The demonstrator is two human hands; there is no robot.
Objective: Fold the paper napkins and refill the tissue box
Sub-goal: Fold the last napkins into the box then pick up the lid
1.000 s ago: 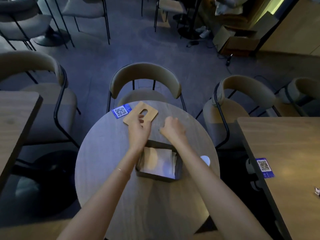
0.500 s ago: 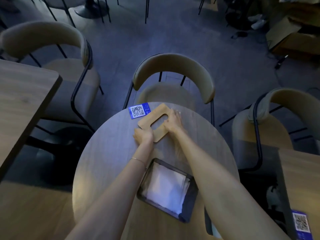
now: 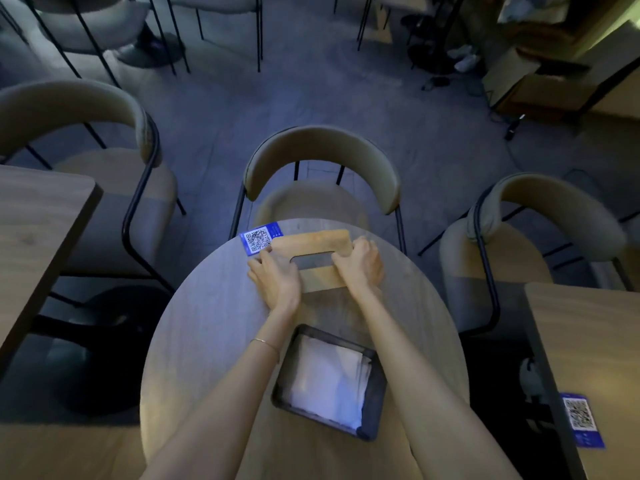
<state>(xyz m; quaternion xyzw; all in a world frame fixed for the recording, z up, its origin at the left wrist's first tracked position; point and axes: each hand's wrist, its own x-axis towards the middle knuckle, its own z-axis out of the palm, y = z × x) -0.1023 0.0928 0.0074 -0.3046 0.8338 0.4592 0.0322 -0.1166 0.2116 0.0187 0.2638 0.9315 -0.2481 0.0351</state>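
Observation:
A dark open tissue box sits on the round wooden table, close to me, with white paper napkins stacked inside. Beyond it, near the far edge, is the wooden lid with a long slot in its middle. My left hand grips the lid's left end and my right hand grips its right end. The lid's near edge looks slightly lifted off the table.
A blue QR-code card lies just left of the lid. A padded chair stands behind the table, others to the left and right. Rectangular tables flank me; the right one carries another QR card.
My right hand has joined the left on the lid. The lid has turned from a diagonal to lie square across the table, one hand at each end. The camera view shifted.

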